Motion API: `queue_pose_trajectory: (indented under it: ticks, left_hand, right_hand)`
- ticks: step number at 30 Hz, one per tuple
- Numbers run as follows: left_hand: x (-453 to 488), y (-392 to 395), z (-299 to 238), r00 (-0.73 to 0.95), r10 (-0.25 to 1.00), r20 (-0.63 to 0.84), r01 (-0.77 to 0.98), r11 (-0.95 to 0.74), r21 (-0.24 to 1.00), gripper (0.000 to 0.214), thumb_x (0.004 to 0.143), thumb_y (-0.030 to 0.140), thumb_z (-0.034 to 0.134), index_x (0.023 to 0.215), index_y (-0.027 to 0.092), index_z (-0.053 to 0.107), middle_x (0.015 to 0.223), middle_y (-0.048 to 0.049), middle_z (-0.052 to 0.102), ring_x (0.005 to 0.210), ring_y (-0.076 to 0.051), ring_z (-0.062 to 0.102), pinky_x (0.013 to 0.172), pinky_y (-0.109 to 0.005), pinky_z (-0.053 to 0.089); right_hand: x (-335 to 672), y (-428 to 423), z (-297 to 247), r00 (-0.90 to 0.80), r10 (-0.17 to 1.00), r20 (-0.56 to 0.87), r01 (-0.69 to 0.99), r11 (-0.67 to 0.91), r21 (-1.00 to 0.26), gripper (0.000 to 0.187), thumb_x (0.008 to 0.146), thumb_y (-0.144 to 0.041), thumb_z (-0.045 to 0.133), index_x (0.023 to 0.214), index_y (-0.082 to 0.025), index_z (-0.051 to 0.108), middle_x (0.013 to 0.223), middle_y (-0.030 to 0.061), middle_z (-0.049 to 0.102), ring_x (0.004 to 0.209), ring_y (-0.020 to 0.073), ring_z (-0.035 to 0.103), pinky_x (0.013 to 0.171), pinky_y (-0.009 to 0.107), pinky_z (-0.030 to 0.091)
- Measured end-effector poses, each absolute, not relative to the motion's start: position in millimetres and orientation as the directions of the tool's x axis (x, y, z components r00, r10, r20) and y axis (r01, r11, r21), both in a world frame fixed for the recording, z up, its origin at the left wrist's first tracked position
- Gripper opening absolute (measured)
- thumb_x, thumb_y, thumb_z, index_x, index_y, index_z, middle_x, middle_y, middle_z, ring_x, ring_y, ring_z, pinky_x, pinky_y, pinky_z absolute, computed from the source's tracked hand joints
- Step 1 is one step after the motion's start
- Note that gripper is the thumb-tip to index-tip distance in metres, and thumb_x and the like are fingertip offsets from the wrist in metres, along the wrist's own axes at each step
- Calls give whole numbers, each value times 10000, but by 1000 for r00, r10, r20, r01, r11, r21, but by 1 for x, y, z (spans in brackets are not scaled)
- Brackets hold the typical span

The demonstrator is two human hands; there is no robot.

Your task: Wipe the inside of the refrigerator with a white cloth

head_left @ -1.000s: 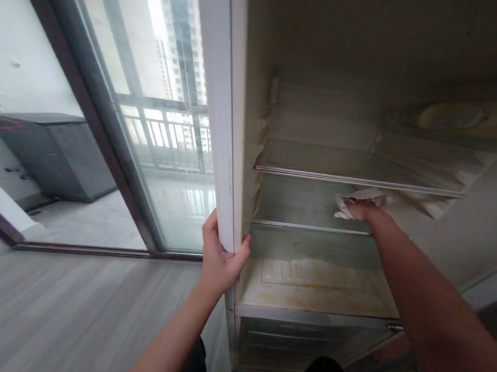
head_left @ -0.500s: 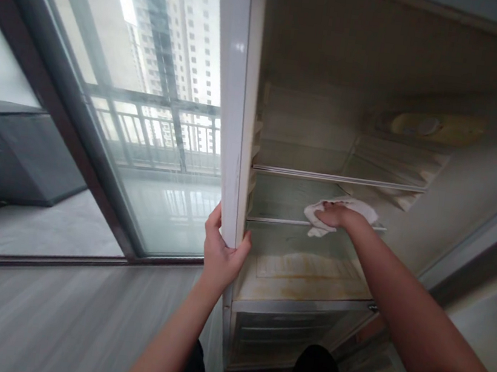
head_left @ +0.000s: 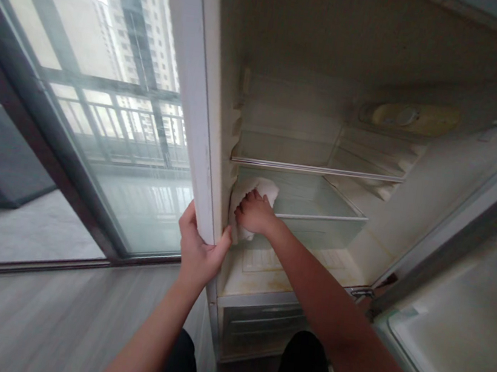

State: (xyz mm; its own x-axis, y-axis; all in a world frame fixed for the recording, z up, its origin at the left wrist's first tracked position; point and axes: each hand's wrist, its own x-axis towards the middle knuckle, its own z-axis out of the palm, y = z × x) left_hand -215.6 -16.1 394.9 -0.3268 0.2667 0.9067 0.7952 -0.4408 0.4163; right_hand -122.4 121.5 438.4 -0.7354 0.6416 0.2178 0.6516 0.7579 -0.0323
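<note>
An open, empty fridge (head_left: 320,55) stands in front of me. My left hand (head_left: 198,251) grips the front edge of its left side wall, fingers wrapped round it. My right hand (head_left: 254,213) presses a white cloth (head_left: 253,194) onto the left end of the middle glass shelf (head_left: 318,210), close to the left inner wall. Another glass shelf (head_left: 315,165) sits above. Below, the fridge floor (head_left: 265,270) shows yellow-brown stains.
The open fridge door (head_left: 463,324) stands at the right. A drawer front (head_left: 257,327) sits at the fridge's bottom. A glass sliding door (head_left: 113,131) with a balcony railing is at the left. My dark-clad knees (head_left: 306,370) are at the lower edge above the wooden floor (head_left: 30,316).
My right hand has slid the cloth along the middle shelf from its right end to its left end. My left hand has kept its grip on the side wall.
</note>
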Motion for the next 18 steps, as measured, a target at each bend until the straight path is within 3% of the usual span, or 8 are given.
queue_pose_trajectory:
  ticks: [5, 9, 12, 15, 18]
  left_hand:
    - [-216, -16, 396, -321, 259, 911, 805, -432, 407, 741, 762, 312, 743, 1397, 155, 395, 1295, -128, 490, 1201, -283, 524, 1063, -445, 423]
    - [-213, -18, 398, -347, 266, 899, 804, -409, 431, 715, 775, 319, 740, 1392, 175, 409, 1280, -132, 496, 1191, -290, 529, 1043, -455, 446]
    - [-211, -19, 398, -366, 267, 891, 804, -392, 447, 712, 778, 308, 741, 1397, 190, 411, 1293, -138, 485, 1212, -298, 515, 1055, -464, 440]
    - [-211, -20, 398, -361, 264, 895, 810, -388, 441, 726, 768, 303, 749, 1401, 198, 411, 1280, -134, 484, 1193, -297, 520, 1053, -470, 443]
    - [-211, -20, 398, -359, 254, 898, 813, -388, 435, 709, 770, 298, 746, 1392, 208, 418, 1263, -126, 490, 1161, -287, 533, 1044, -467, 449]
  right_hand:
    - [-49, 148, 433, -598, 768, 228, 773, 628, -88, 680, 946, -662, 305, 1392, -215, 557, 1572, 119, 358, 1432, 408, 305, 1146, 600, 261]
    - [15, 190, 440, -312, 946, 88, 939, 321, -124, 839, 908, -760, 213, 1509, -215, 430, 1630, 127, 227, 1479, 427, 201, 1163, 619, 201]
    - [30, 223, 450, -141, 990, -23, 978, 136, -160, 971, 847, -838, 216, 1544, -180, 368, 1628, 163, 210, 1487, 460, 135, 1145, 668, 178]
    - [23, 252, 457, -77, 996, -36, 980, 69, -188, 1008, 824, -851, 277, 1535, -144, 379, 1589, 211, 284, 1458, 480, 217, 1093, 712, 228]
    - [11, 277, 458, -170, 985, 13, 968, 169, -187, 912, 859, -799, 290, 1467, -149, 488, 1497, 217, 443, 1383, 428, 398, 1099, 695, 248]
